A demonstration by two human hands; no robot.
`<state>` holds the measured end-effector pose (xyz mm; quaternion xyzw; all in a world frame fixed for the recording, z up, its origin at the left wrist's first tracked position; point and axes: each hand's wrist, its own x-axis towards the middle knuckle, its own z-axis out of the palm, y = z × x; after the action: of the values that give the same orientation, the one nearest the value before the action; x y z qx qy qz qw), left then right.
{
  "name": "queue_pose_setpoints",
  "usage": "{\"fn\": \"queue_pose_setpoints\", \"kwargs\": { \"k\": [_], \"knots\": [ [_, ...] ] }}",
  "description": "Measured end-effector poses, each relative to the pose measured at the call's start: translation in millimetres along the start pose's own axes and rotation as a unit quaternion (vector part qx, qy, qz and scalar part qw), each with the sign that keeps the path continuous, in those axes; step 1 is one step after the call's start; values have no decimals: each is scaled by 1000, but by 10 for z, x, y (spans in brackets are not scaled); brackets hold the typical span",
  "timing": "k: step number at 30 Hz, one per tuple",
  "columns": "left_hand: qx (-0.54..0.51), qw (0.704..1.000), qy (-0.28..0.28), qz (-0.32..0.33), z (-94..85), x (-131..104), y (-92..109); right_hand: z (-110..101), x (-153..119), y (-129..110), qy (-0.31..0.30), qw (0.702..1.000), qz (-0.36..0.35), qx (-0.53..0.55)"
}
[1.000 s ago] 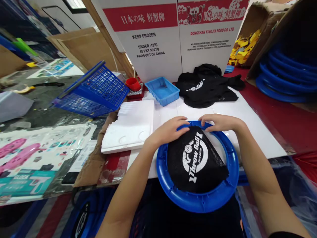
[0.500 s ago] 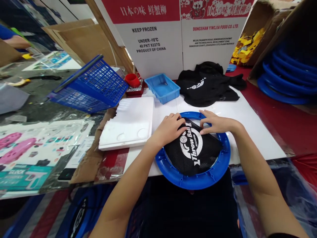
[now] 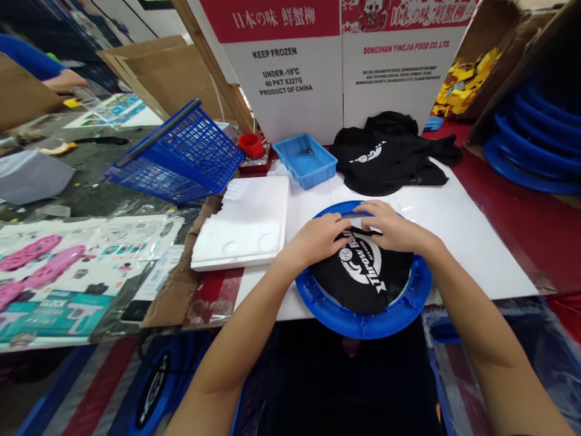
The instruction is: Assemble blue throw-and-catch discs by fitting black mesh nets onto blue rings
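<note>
A blue plastic ring (image 3: 363, 328) lies at the front edge of the white work surface, ribbed side up. Inside it sits a round black mesh cloth (image 3: 350, 297) with white "Throw Ball" print. At the mesh's upper left edge, my left hand (image 3: 321, 239) is closed with its fingertips pinching the cloth. My right hand (image 3: 394, 229) grips the upper edge beside it, fingers bent and partly over the far side of the ring. A gap shows between the cloth's upper edge and the ring there. My palms hide parts of the ring on both sides.
Behind the ring are a pile of black cloths (image 3: 385, 160) and a light blue tray (image 3: 313, 175). To the left stand a white foam slab (image 3: 245, 227), a red cup (image 3: 251, 145) and a tilted blue basket (image 3: 181, 151). Stacked blue rings (image 3: 521, 163) fill a carton at right.
The mesh has turned slightly inside the ring, and its print now slants down to the right. My right hand has come closer to my left. The whole view has shifted a little.
</note>
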<state>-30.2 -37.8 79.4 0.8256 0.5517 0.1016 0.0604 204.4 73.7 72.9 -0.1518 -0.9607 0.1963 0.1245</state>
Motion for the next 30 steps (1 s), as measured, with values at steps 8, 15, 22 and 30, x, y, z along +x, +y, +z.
{"fn": "queue_pose_setpoints", "kwargs": {
  "k": [8,15,22,30],
  "knots": [
    [-40,998,41,26,123,155,-136,-23,8,-29,-2,985,117,124],
    [-82,997,1,15,65,80,-142,-130,-16,-22,-52,976,172,123],
    [-221,975,10,-7,20,-17,-128,-232,-24,-136,-107,978,132,118],
    [-271,956,74,-89,89,53,-188,-91,-1,-1,7,996,49,79]
  ]
}}
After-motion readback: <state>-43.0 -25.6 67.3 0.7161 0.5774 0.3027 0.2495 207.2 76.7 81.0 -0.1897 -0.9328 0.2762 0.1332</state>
